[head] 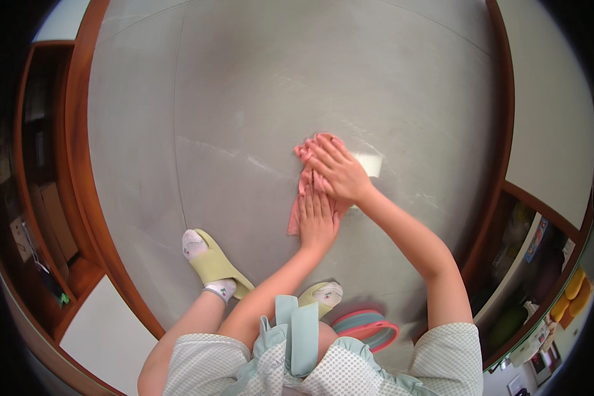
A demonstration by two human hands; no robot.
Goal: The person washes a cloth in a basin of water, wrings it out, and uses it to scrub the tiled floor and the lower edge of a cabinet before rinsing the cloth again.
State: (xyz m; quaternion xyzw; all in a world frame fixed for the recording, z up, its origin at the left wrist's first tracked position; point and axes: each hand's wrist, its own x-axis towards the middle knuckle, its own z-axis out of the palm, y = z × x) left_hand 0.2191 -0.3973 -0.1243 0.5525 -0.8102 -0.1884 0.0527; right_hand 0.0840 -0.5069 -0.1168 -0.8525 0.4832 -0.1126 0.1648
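A crumpled pink cloth (305, 179) lies on the grey tiled floor (237, 109). Both of my palms face down, holding it against the tile. My right hand (340, 171) is farther out, its fingers spread over the bunched far end. Nearer to me, my left hand (319, 218) presses the lower part, with its fingers fairly straight and close together. The middle of the cloth shows in folds between the hands; the rest is hidden under them. A bright reflection shows on the floor just beside my right wrist.
A pink and teal collapsible basin (364, 324) stands close to my legs on the right. My feet wear green slippers (213, 265). Wooden cabinets with open shelves rise at the left (81, 198) and right (512, 237). Yellow slippers (571, 297) show at the far right.
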